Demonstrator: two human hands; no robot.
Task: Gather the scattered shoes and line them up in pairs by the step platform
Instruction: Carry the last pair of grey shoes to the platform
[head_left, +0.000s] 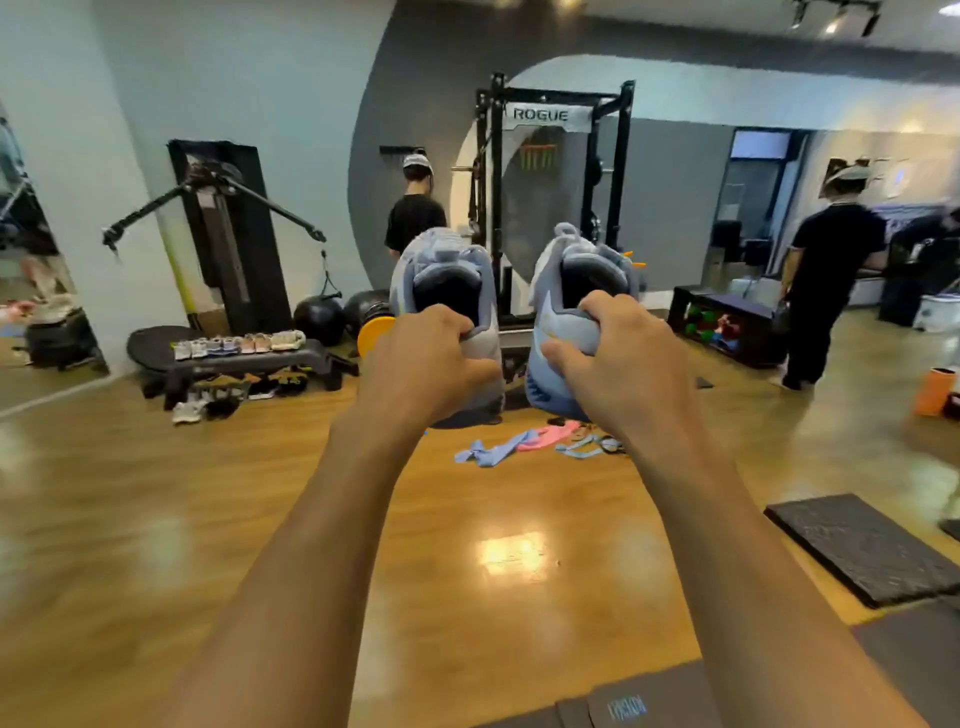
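Polished wooden floor (156, 493) runs across a gym toward the step platform (317, 358) at the far left, where a row of shoes (239, 344) sits on top and more floor shoes (244, 389) lie below and in front of it. Near the centre, the left hand (431, 358) curls round the heel of the left blue shoe (447, 275) and the right hand (618, 353) grips the heel of the right blue shoe (587, 270), both raised side by side, toes pointing away. Carrying one per hand likely keeps the pair together, ready to set down aligned. Both are well apart from the platform, so a walk left remains. Coloured bands (519, 441) lie on the floor beyond the hands
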